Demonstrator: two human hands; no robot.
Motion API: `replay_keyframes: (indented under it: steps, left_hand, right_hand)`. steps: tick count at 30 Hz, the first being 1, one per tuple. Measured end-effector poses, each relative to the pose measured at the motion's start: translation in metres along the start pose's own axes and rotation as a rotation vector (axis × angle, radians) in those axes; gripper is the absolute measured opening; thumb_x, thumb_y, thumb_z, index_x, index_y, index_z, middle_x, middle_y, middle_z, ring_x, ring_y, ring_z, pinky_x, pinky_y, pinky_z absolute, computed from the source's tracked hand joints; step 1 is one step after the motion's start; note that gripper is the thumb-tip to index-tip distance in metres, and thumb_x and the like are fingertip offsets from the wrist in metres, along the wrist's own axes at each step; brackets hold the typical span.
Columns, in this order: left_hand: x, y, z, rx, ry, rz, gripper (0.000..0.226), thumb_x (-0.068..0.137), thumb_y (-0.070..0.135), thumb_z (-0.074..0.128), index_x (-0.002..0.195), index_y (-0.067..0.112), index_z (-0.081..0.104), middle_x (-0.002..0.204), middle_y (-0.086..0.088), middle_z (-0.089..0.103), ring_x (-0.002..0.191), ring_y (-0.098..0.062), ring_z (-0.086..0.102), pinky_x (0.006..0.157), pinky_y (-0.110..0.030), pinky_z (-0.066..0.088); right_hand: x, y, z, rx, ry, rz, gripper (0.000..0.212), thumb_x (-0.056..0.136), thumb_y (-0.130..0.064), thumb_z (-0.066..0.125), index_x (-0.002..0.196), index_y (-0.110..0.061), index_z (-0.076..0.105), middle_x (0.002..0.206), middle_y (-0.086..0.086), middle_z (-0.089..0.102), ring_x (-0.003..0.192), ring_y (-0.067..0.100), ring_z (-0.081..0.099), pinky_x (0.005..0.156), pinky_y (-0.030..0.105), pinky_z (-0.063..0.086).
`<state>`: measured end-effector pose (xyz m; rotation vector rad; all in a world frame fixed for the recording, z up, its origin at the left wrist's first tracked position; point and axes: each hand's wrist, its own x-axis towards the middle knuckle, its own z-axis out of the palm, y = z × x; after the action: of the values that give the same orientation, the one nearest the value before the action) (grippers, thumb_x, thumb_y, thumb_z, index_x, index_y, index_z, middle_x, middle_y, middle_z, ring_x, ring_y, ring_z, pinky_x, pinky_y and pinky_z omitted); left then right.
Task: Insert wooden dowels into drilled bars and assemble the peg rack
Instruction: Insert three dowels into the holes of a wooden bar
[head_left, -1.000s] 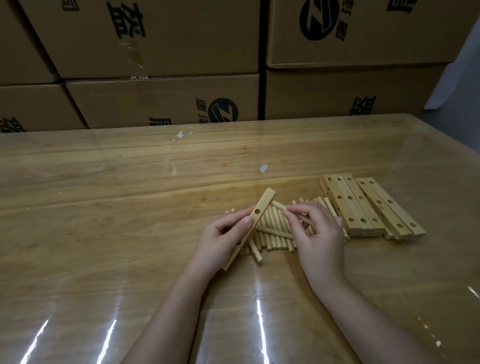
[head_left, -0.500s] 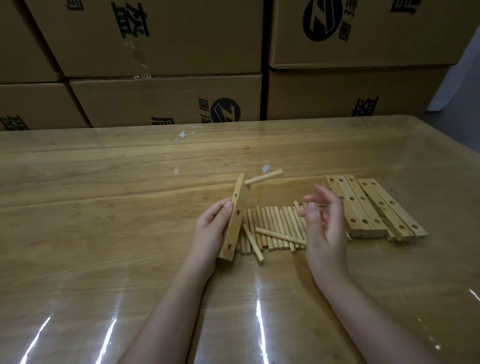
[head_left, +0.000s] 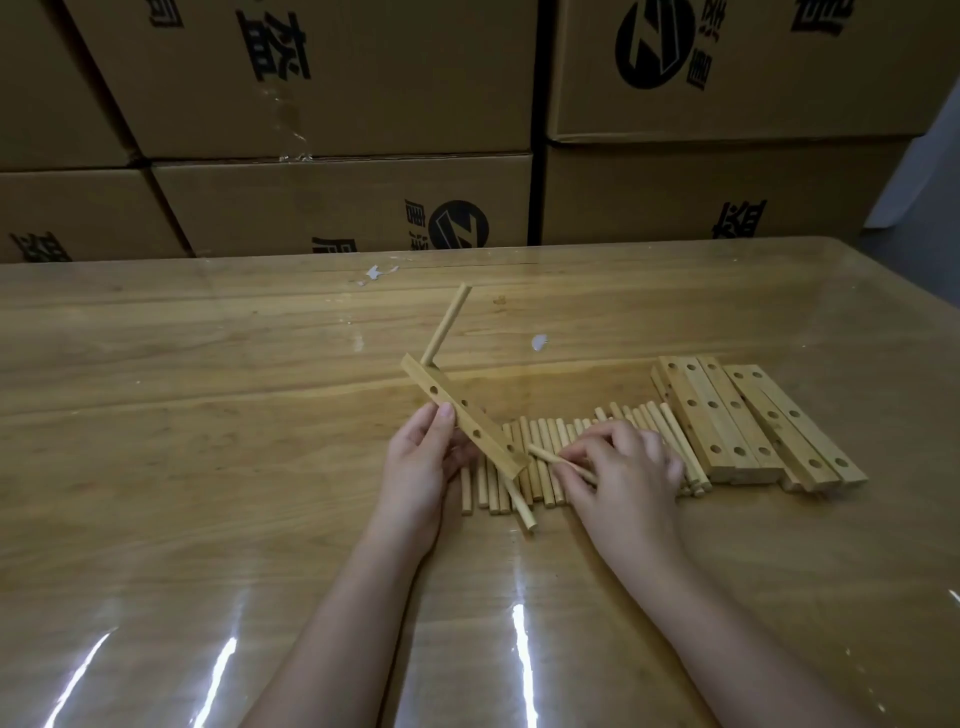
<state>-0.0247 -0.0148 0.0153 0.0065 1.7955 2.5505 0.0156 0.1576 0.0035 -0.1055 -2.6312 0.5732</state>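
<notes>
My left hand (head_left: 421, 462) grips a drilled wooden bar (head_left: 467, 418), held above the table and slanting from upper left to lower right. One dowel (head_left: 447, 325) stands in the bar's far end hole and points up and away. Several holes in the bar show empty. My right hand (head_left: 621, 467) pinches a loose dowel (head_left: 550, 457) that lies across the row of dowels (head_left: 540, 467) on the table, just right of the bar's near end.
A stack of several drilled bars (head_left: 748, 421) lies to the right of the dowel row. The wooden table (head_left: 208, 415) has a glossy clear cover. Cardboard boxes (head_left: 332, 202) are stacked along its far edge. Small white scraps (head_left: 539, 341) lie behind the parts.
The right hand put a dowel into the bar's end hole, let go, then came down onto the pile and took hold of another dowel. The left hand turned the bar.
</notes>
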Motion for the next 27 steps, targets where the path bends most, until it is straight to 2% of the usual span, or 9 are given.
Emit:
replay_keyframes:
  steps: [3,6,8,10,15,17,21,25,27]
  left_hand:
    - [0.001,0.001,-0.003,-0.022,-0.028,-0.016,0.028,0.097,0.021,0.048,0.090,0.016,0.075,0.092,-0.008,0.074,0.085,-0.017,0.071,0.070,-0.022,0.054]
    - [0.002,0.001,-0.003,-0.017,-0.039,-0.035,0.030,0.094,0.024,0.050,0.083,0.023,0.078,0.086,-0.005,0.074,0.080,-0.014,0.070,0.069,-0.024,0.055]
    - [0.002,0.000,-0.003,0.009,-0.051,-0.036,0.031,0.095,0.022,0.049,0.082,0.022,0.077,0.086,-0.005,0.074,0.079,-0.014,0.069,0.069,-0.024,0.055]
    - [0.001,-0.001,-0.003,0.041,-0.065,-0.031,0.030,0.097,0.020,0.047,0.087,0.018,0.075,0.088,-0.006,0.074,0.080,-0.014,0.070,0.068,-0.022,0.054]
    - [0.000,-0.003,-0.001,0.135,-0.125,-0.013,0.024,0.097,0.018,0.047,0.104,0.005,0.067,0.091,-0.008,0.074,0.083,-0.017,0.069,0.074,-0.026,0.055]
    - [-0.001,-0.003,0.000,0.179,-0.164,0.012,0.023,0.096,0.017,0.048,0.107,0.007,0.066,0.096,-0.008,0.074,0.085,-0.016,0.069,0.077,-0.027,0.055]
    - [-0.004,0.000,0.000,0.209,-0.221,0.017,0.023,0.090,0.020,0.055,0.107,0.012,0.067,0.094,-0.003,0.074,0.080,-0.011,0.066,0.072,-0.021,0.053]
    - [-0.005,0.000,-0.002,0.213,-0.261,-0.011,0.032,0.083,0.029,0.057,0.106,0.009,0.070,0.090,-0.012,0.070,0.080,-0.024,0.059,0.080,-0.040,0.046]
    - [-0.005,0.000,-0.002,0.220,-0.287,-0.018,0.029,0.085,0.030,0.056,0.101,0.012,0.072,0.086,-0.008,0.071,0.073,-0.018,0.060,0.074,-0.037,0.045]
  right_hand:
    - [0.001,0.000,-0.005,0.193,0.102,0.046,0.011,0.083,-0.033,0.064,0.090,-0.026,0.067,0.092,-0.010,0.058,0.089,0.008,0.046,0.082,0.028,0.026]
    - [0.002,-0.003,-0.013,0.751,0.120,0.181,0.010,0.087,-0.027,0.059,0.091,-0.036,0.058,0.080,-0.010,0.062,0.068,0.005,0.055,0.057,0.019,0.046]
    - [0.003,-0.003,-0.017,1.042,0.162,0.270,0.015,0.088,-0.018,0.058,0.097,-0.030,0.058,0.085,-0.002,0.068,0.069,0.007,0.062,0.060,0.015,0.051]
    - [0.006,-0.003,-0.020,1.191,0.205,0.335,0.016,0.089,-0.013,0.057,0.103,-0.022,0.058,0.092,-0.002,0.072,0.072,0.007,0.065,0.066,0.013,0.050]
    - [0.007,-0.003,-0.020,1.240,0.166,0.321,0.013,0.089,-0.020,0.057,0.102,-0.017,0.056,0.098,-0.005,0.073,0.081,0.012,0.070,0.069,0.014,0.051]
    - [0.006,-0.005,-0.019,1.250,0.144,0.287,0.013,0.089,-0.020,0.057,0.101,-0.016,0.054,0.101,-0.005,0.072,0.082,0.014,0.070,0.066,0.016,0.052]
    - [0.005,-0.007,-0.020,1.336,0.097,0.244,0.014,0.087,-0.017,0.056,0.099,-0.013,0.050,0.103,-0.001,0.072,0.085,0.019,0.071,0.067,0.018,0.053]
    - [0.004,-0.011,-0.019,1.392,0.007,0.200,0.012,0.089,-0.010,0.053,0.099,-0.009,0.047,0.105,0.003,0.071,0.088,0.023,0.070,0.071,0.021,0.054]
    - [0.004,-0.011,-0.018,1.392,-0.011,0.183,0.013,0.089,-0.008,0.053,0.100,-0.007,0.046,0.105,0.003,0.071,0.089,0.024,0.070,0.072,0.021,0.054]
